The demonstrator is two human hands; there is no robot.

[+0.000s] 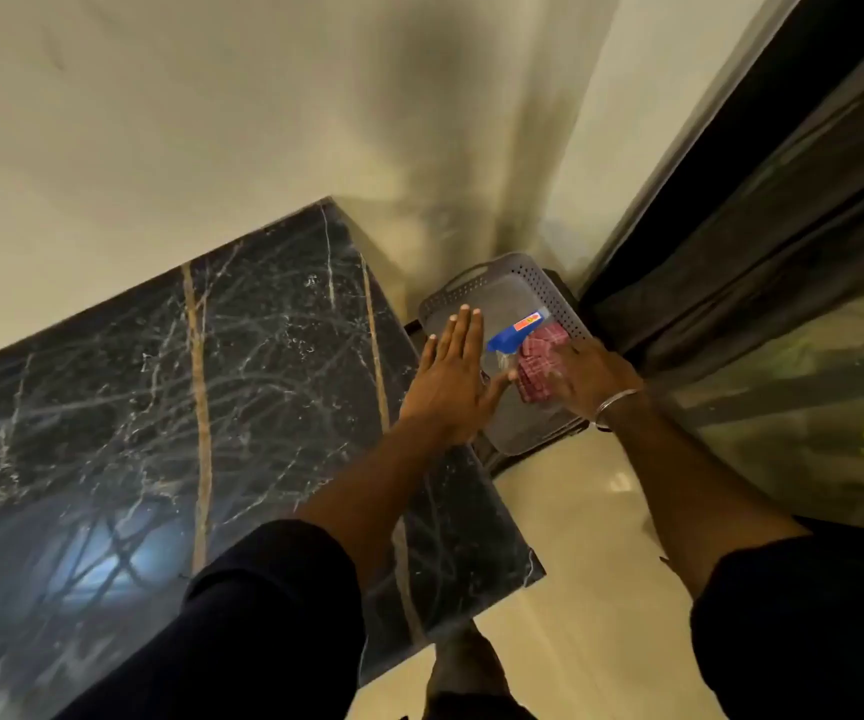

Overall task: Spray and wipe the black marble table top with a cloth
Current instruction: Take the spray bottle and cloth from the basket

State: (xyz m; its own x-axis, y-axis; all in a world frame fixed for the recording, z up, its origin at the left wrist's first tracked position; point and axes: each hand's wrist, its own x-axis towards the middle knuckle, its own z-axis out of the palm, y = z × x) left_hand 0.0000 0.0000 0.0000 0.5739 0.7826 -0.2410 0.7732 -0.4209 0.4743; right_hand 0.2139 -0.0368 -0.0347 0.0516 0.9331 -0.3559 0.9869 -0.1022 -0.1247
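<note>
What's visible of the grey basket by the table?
Grey, plastic-looking basket, rectangular with rounded corners, low perforated walls, a handle slot in the far end. It sits beside the end of the table, lower than its top. Inside lie a blue-headed spray bottle and a red checked cloth. The right hand is on the cloth; the open left hand covers part of its rim.

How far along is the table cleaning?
Nothing looks done yet. The spray bottle and red cloth lie in the grey basket; the right hand is on the cloth, the left hand open beside. Spraying and wiping the black marble table top remain.
</note>
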